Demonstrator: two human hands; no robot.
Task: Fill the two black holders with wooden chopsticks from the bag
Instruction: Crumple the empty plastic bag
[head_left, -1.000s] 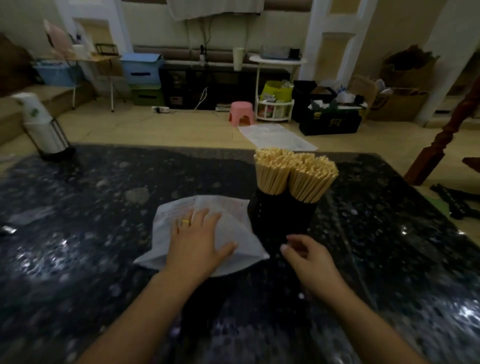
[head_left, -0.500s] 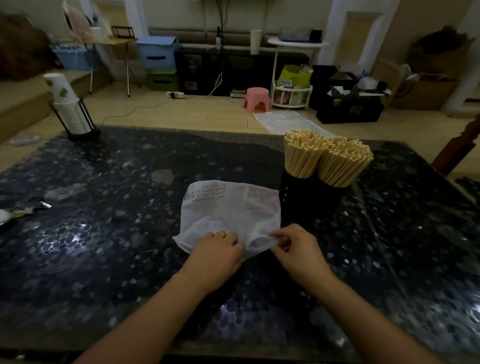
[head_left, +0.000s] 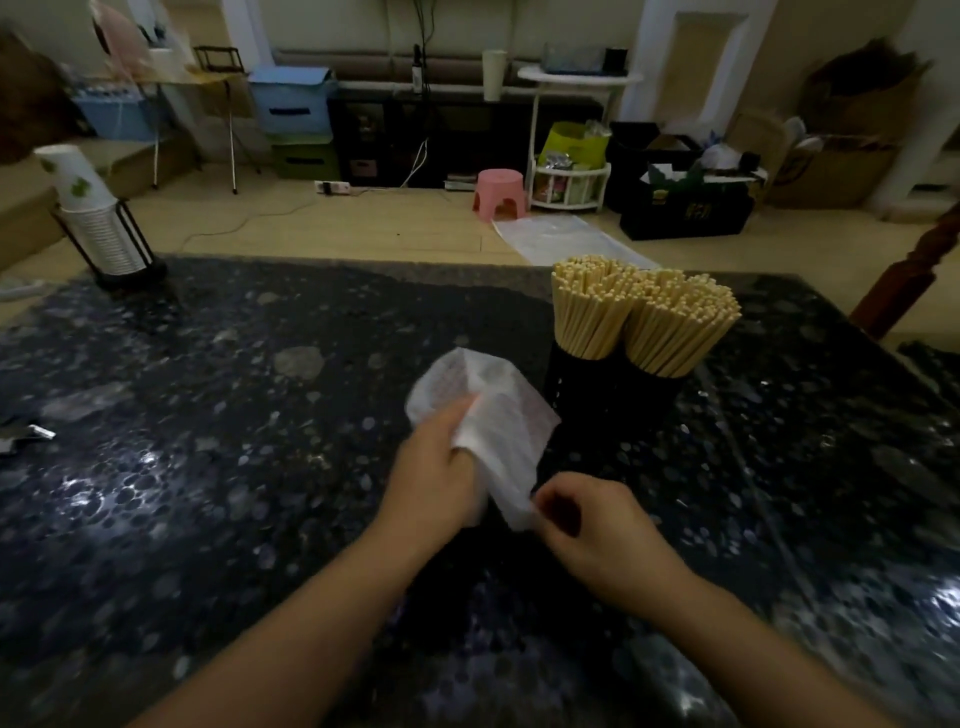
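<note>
Two black holders stand side by side on the dark speckled table, right of centre. Both are packed with upright wooden chopsticks. Just in front of them, a white plastic bag with faint red print is lifted and folded over. My left hand grips the bag from the left, fingers tucked into its fold. My right hand pinches the bag's lower corner. The bag looks flat; I see no chopsticks in it.
A black wire rack with a stack of paper cups stands at the table's far left corner. A small wrapper lies at the left edge. Beyond the table are a pink stool, crates and boxes on the floor.
The bag lay flat under my left palm; now both hands have lifted it and folded it narrower. My right hand went from the table to pinching the bag's corner.
</note>
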